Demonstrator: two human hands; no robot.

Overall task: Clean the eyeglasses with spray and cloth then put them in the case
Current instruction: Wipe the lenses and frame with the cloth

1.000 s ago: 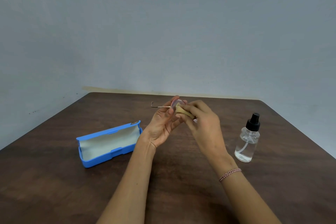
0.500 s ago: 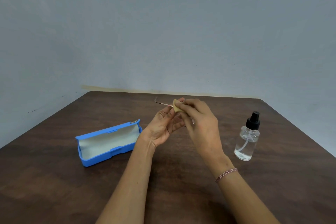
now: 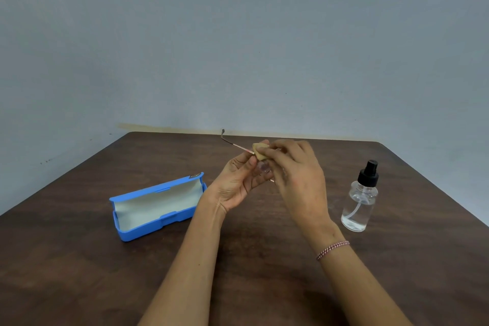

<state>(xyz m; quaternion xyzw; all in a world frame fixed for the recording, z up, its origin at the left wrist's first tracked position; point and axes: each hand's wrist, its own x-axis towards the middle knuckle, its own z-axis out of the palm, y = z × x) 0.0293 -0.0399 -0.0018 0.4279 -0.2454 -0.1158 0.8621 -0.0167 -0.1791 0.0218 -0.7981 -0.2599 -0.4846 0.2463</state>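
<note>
Eyeglasses [image 3: 262, 167] are pinched in left hand [image 3: 238, 182] grip; cloth [image 3: 259, 154] is pinched by right hand [image 3: 296, 174]. Open case [image 3: 158, 204] is seen at 9 o'clock.

The table [image 3: 79, 259] is dark wood-grain, smooth with a dull sheen. On it, left of the hands, the open case [image 3: 156, 205] looks like matt blue plastic with a pale, soft-looking lining. Right of the hands, the spray bottle [image 3: 359, 204] is clear and glossy, plastic or glass, with a black plastic-looking pump. The cloth [image 3: 259, 154] is tan, matt fabric. The eyeglasses [image 3: 234, 143] show a thin, metal-like arm. The wall [image 3: 238, 34] is matt grey-blue.
</note>
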